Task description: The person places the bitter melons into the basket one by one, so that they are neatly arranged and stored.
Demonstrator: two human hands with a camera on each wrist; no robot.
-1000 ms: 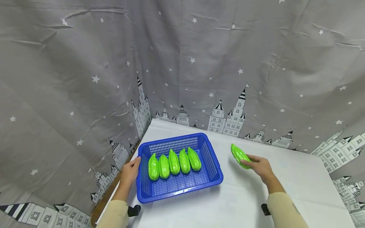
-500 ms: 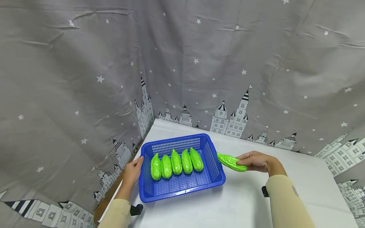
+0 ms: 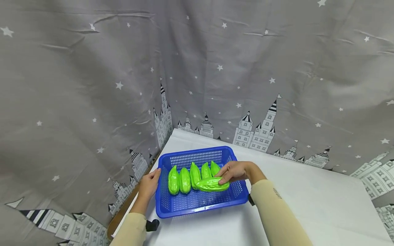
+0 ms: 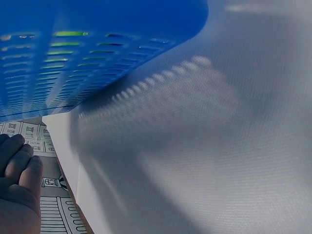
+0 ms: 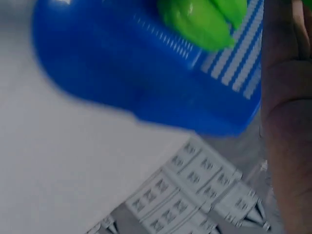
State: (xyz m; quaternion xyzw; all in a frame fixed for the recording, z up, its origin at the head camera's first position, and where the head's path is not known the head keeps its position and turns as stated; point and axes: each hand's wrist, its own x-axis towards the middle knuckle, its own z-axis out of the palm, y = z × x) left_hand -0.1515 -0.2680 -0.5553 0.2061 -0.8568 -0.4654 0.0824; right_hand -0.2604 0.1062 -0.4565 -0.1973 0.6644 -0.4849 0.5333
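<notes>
My right hand (image 3: pixel 236 171) pinches a bright green, ridged bitter melon (image 3: pixel 212 185) between thumb and fingers, lying crosswise over the blue plastic basket (image 3: pixel 201 207). Several similar bitter melons (image 3: pixel 184 181) stand side by side inside the basket, and the held one partly covers those on the right. At the basket's left rim, my left hand (image 3: pixel 148 186) grips the edge. In the left wrist view the left hand's fingers (image 4: pixel 30 173) show at the lower left, beneath the slotted basket wall. The right wrist view shows only part of the right hand (image 5: pixel 290 126).
The basket is over a table with a white cloth (image 3: pixel 295 194), which extends to the right. A grey curtain (image 3: pixel 209 61) printed with stars and castles hangs behind and to the left. Along the left runs a brown table edge (image 3: pixel 121 208).
From the right of the basket, my right hand has carried the bitter melon left to over its interior, turning it crosswise. My left hand stays at the rim.
</notes>
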